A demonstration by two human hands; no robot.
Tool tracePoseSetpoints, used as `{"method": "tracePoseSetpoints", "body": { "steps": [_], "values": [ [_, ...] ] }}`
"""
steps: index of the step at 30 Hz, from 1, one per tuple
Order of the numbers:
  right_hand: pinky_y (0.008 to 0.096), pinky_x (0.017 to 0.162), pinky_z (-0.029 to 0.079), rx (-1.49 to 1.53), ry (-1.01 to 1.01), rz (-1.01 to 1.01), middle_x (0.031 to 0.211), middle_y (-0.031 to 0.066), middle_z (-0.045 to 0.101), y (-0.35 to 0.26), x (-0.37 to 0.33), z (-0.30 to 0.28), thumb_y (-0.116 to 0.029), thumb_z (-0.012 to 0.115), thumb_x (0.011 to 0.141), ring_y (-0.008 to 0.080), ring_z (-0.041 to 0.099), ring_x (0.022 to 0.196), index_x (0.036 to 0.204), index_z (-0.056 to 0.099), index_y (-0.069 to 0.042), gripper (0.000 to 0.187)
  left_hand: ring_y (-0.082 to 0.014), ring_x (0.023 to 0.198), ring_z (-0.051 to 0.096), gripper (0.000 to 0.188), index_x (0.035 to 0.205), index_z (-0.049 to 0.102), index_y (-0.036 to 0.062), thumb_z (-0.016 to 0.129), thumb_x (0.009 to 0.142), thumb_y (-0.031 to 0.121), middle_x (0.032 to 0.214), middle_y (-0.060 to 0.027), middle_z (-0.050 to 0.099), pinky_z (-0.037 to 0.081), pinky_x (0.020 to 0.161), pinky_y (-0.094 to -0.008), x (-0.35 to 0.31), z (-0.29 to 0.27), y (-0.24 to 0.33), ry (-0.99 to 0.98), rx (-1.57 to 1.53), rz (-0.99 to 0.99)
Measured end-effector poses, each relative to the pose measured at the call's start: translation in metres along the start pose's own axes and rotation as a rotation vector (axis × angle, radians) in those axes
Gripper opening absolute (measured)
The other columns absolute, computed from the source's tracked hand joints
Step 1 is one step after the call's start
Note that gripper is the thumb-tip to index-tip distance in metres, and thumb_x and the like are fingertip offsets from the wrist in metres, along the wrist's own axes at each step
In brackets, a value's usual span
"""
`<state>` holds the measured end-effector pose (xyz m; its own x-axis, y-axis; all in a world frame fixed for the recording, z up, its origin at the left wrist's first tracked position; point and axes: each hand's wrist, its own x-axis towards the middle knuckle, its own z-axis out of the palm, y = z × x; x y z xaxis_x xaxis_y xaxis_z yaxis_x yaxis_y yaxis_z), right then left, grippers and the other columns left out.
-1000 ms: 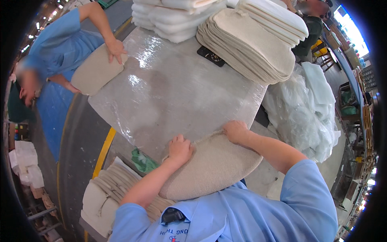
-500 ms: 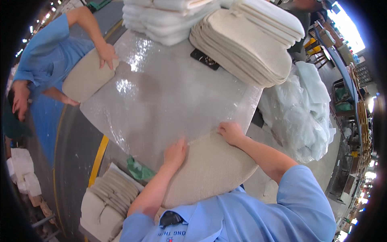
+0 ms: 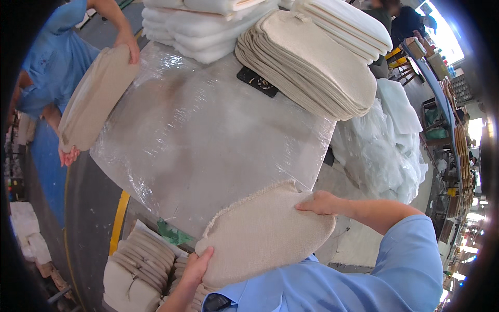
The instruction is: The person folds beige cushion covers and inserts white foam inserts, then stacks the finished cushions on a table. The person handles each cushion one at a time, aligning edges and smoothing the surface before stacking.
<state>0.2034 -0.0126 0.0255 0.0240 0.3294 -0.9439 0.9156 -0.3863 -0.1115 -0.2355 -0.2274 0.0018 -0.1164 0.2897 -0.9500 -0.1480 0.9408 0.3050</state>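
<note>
Left hand (image 3: pixel 200 262) near, right hand (image 3: pixel 318 203) far, we pinch an oblong beige fabric cover (image 3: pixel 267 231) slanting lengthwise between them.

Bright rectangular white window (image 3: pixel 447 35): blown out, upper right, bluish glow around
Grey plastic-covered surface (image 3: pixel 208 151): streaky white glare, soft dark patches
Beige oval fabric cover (image 3: pixel 270 229): evenly lit, fairly sharp
Fisheye rim: black, edges bowed
</note>
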Motion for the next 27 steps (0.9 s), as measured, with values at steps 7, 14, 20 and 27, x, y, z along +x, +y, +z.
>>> {"method": "tracePoseSetpoints", "body": {
  "steps": [7,14,20,27],
  "values": [
    [0.0491,0.108,0.054,0.008,-0.004,0.044,0.142,0.0313,0.067,-0.011,0.045,-0.003,-0.081,0.068,0.089,0.0425,0.066,0.132,0.139,0.066,0.013,0.107,-0.0275,0.111,0.074,0.073,0.136,0.068,-0.0127,0.072,0.102,0.051,0.125,-0.0209,0.077,0.058,0.095,-0.0395,0.05,-0.008,0.019,0.052,0.161,-0.012],
    [0.0471,0.118,0.047,0.087,0.312,-0.201,0.148,0.032,0.063,0.001,0.041,-0.006,-0.075,0.049,0.104,0.0431,0.058,0.143,0.147,0.06,0.012,0.097,-0.0241,0.121,0.068,0.069,0.146,0.061,-0.0077,0.07,0.104,0.047,0.133,-0.0182,0.071,0.052,0.103,-0.0363,0.042,-0.013,0.028,0.304,0.15,0.388],
    [0.0468,0.099,0.057,1.242,0.579,-0.486,0.124,0.0145,0.073,-0.026,0.019,-0.099,-0.076,0.033,0.11,0.0303,0.07,0.113,0.132,0.071,-0.003,0.085,-0.0206,0.12,0.062,0.073,0.158,0.046,0.0023,0.081,0.098,0.021,0.133,-0.0105,0.063,0.048,0.108,-0.0346,-0.045,0.038,0.102,0.125,-0.095,1.071],
    [0.0386,0.094,0.056,1.719,0.483,-0.91,0.098,0.0102,0.074,-0.049,0.021,-0.117,-0.072,0.02,0.114,0.0237,0.068,0.092,0.096,0.074,-0.004,0.088,-0.0245,0.126,0.063,0.105,0.172,0.025,0.0042,0.087,0.087,0.002,0.146,-0.0138,0.055,0.05,0.109,-0.0375,-0.052,0.102,0.047,-0.208,0.006,1.05]
  ]
}}
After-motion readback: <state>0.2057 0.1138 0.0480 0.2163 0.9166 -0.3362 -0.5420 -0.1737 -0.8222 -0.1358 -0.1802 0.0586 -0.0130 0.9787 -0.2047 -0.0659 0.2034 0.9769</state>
